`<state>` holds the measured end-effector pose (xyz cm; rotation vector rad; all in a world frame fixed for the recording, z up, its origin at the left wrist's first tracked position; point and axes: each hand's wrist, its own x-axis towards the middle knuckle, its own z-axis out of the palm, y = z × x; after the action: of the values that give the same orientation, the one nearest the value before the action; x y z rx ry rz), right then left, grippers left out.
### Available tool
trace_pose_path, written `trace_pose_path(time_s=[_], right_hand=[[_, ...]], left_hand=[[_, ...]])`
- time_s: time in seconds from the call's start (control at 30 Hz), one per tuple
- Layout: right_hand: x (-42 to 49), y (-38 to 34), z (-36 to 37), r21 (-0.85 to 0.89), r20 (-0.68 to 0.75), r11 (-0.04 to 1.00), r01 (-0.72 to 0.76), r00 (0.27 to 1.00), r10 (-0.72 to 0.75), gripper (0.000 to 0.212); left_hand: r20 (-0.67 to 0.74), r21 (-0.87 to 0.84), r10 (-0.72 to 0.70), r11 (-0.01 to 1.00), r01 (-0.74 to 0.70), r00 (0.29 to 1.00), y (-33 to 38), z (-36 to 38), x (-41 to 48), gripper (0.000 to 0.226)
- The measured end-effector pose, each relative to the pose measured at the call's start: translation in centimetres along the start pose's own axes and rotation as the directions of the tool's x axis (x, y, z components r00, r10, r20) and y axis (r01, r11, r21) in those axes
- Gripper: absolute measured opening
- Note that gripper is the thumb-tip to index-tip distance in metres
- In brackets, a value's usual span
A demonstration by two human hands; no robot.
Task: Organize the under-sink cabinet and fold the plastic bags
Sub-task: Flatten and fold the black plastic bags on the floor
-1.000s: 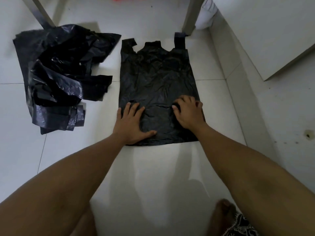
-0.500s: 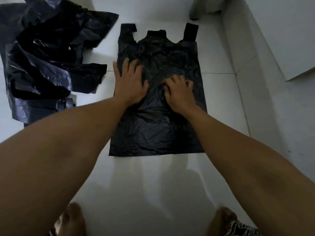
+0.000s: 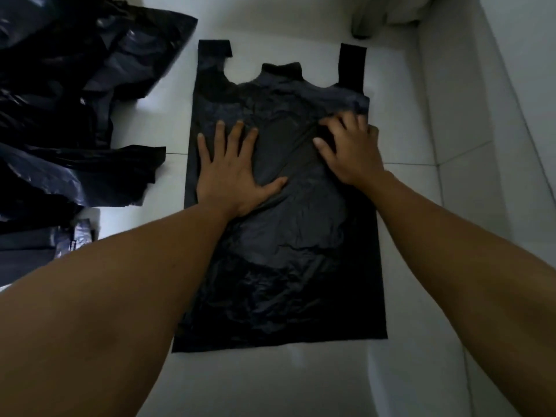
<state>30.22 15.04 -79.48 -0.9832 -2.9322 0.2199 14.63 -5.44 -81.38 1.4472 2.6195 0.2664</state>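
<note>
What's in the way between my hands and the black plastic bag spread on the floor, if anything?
Nothing visible. The left hand and right hand both press directly on the flat black plastic bag. The heap of crumpled black bags lies off to its left, apart from it.

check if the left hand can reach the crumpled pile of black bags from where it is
Probably yes. The left hand lies flat on the spread bag, and the crumpled pile sits just to its left across a strip of bare floor, with nothing between them.
</note>
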Motion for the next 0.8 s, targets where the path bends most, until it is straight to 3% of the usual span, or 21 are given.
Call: trace_pose_path(time_s=[0.13,0.23,0.3,0.4,0.43,0.53,0.57,0.63,0.7,0.77,0.8], right_hand=[[2.7,4.8,-1.2,0.033,0.039,0.977,-0.209,0.977,0.207,0.057],[4.1,5.4,-1.9,0.087,-0.059,0.939,-0.333,0.939,0.339,0.052],[4.8,3.8,-2.2,0.084,-0.131,0.977,-0.196,0.970,0.206,0.044],[5.9,2.4,-1.2,0.006,-0.030,0.999,0.033,0.999,-0.033,0.042],[6.6,2.5,-1.0,-0.011,-0.016,1.000,0.004,1.000,-0.004,0.044],[8.9,2.5,-1.7,0.122,-0.095,0.954,-0.273,0.954,0.285,0.049],[9.4,1.5,-2.1,0.155,-0.160,0.967,-0.201,0.961,0.225,0.046],[9.8,-1.5,-2.3,0.109,-0.207,0.975,0.192,0.964,-0.167,0.033],[9.3,-4.5,-1.6,0.006,-0.052,0.837,0.547,0.836,-0.546,0.026],[9.1,-5.6,-0.4,-0.051,0.130,0.763,0.644,0.762,-0.634,0.027],[9.8,-5.2,-0.1,-0.061,0.140,0.787,0.614,0.786,-0.603,0.028]], left_hand=[[0.010,0.014,-0.009,1.000,0.009,1.000,0.1,-0.1,0.0,0.114],[0.020,0.014,-0.019,1.000,0.018,1.000,0.1,-0.3,0.1,0.114],[0.019,0.008,-0.023,1.000,0.022,1.000,0.2,-0.4,0.1,0.115],[0.016,0.000,-0.019,1.000,0.019,1.000,0.3,-0.5,0.1,0.114],[0.015,0.000,-0.019,1.000,0.019,1.000,0.3,-0.6,0.1,0.114],[0.021,0.004,-0.016,1.000,0.016,1.000,0.3,-0.6,0.1,0.113],[0.023,0.009,-0.016,1.000,0.016,1.000,0.3,-0.5,0.2,0.113],[0.027,0.019,-0.019,1.000,0.018,0.999,0.2,-0.5,0.2,0.113],[0.021,0.018,-0.018,1.000,0.017,1.000,0.2,-0.5,0.2,0.113],[0.011,0.016,-0.013,1.000,0.013,1.000,0.1,-0.4,0.2,0.112],[0.007,0.018,-0.014,1.000,0.013,1.000,0.1,-0.3,0.2,0.112]])
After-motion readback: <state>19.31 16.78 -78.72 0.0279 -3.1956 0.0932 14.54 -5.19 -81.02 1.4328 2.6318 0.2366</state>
